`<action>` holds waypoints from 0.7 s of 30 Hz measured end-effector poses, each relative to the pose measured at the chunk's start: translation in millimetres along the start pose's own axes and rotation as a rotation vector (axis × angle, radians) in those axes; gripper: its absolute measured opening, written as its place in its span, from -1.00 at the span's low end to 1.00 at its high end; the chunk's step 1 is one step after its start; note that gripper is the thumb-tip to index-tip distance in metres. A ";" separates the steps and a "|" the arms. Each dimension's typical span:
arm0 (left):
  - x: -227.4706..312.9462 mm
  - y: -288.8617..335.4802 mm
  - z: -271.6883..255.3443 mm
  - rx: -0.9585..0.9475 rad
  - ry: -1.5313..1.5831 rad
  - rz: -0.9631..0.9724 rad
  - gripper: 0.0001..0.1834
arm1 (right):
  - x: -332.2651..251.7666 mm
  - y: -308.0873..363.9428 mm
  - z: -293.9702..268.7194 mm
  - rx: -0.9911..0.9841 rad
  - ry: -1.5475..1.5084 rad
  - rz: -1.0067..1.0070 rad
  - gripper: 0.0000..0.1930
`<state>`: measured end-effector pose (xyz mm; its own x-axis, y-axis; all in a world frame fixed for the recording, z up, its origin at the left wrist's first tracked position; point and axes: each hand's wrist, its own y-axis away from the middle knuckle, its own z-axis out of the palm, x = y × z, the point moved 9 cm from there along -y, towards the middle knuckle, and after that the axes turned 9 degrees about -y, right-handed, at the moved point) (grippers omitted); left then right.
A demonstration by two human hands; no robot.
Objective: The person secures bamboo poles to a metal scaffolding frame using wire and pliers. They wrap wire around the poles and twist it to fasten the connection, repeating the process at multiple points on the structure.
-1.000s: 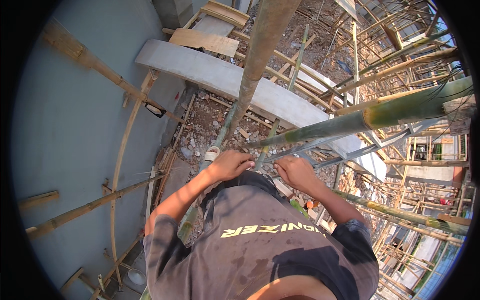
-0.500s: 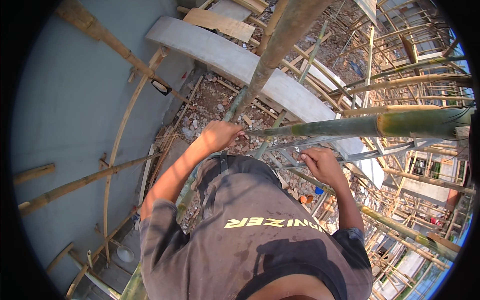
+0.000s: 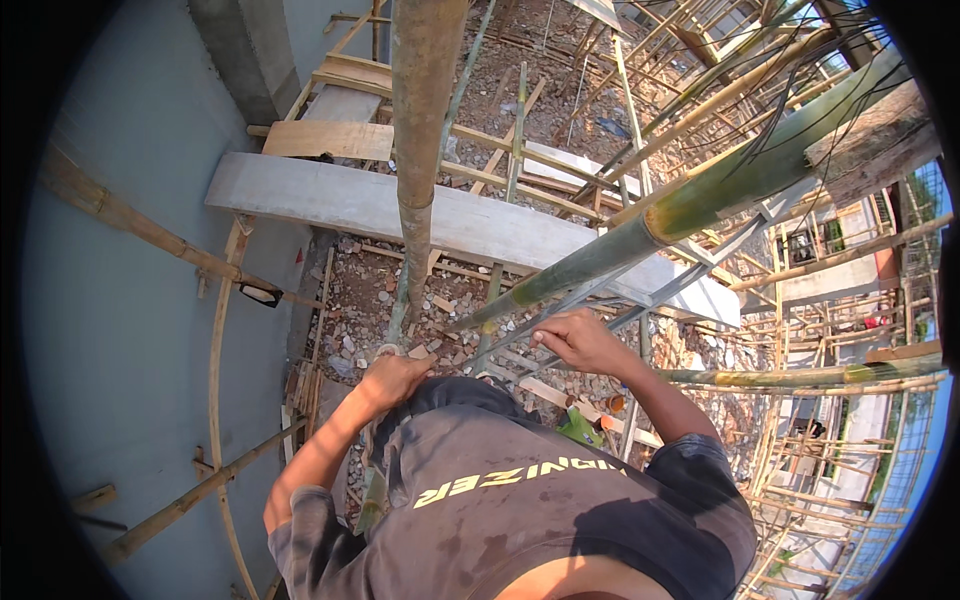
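Observation:
My left hand (image 3: 395,383) is closed in front of my waist, near the lower end of an upright bamboo pole (image 3: 413,150). What its fingers hold, if anything, is hidden. To the right my right hand (image 3: 583,342) is closed too, thumb against bent fingers, and I cannot make out anything in it. It lies just below a thick green bamboo pole (image 3: 600,255) that slants up to the right. A grey ladder-like frame (image 3: 690,272) runs beside that pole, close to my right hand.
A pale concrete beam (image 3: 480,215) crosses ahead. At left a grey wall (image 3: 140,330) carries thin bamboo poles. Below lies rubble ground (image 3: 350,300) with broken brick. Bamboo scaffolding (image 3: 850,400) fills the right side, and dark wires hang at upper right.
The view has turned, so the poles and beam sit at other angles. My hands are lower and slightly left in the picture, both still closed.

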<state>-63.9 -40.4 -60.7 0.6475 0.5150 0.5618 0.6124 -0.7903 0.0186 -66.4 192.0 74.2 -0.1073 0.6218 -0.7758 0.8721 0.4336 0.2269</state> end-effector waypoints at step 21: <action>-16.6 -25.4 -32.7 0.022 0.016 -0.116 -0.74 | -17.4 29.2 46.4 -0.116 -0.145 -0.257 -0.78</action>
<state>-105.1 -39.7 -43.5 0.5647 0.5969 0.5700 0.6928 -0.7181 0.0656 -17.0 163.6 66.9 -0.2406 0.3868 -0.8902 0.7638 0.6413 0.0722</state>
